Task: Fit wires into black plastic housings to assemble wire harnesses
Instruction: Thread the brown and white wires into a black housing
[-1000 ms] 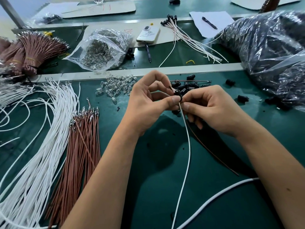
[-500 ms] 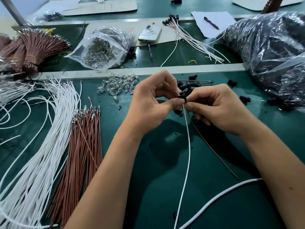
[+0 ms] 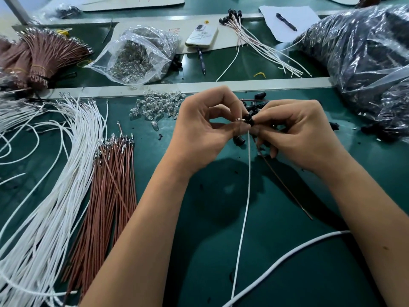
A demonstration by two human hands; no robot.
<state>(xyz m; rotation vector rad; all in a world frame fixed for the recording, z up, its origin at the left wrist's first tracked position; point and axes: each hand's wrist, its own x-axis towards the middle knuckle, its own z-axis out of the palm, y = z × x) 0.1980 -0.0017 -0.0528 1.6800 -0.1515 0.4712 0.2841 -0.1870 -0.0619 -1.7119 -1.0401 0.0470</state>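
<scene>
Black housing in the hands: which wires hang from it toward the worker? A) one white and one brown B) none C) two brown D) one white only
A: a white wire and a brown wire both trail down from the black housing pinched between the left hand and right hand.

An assembly workshop: green bench [image 3: 287,251] piled with wire bundles [image 3: 44,196] and bagged parts [image 3: 137,56].

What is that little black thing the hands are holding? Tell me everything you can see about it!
It is a small black plastic housing, roundish and shiny, held up above the green table. The left hand and right hand pinch it between their fingertips. A white wire hangs down from it, and a brown wire trails away to the right.
</scene>
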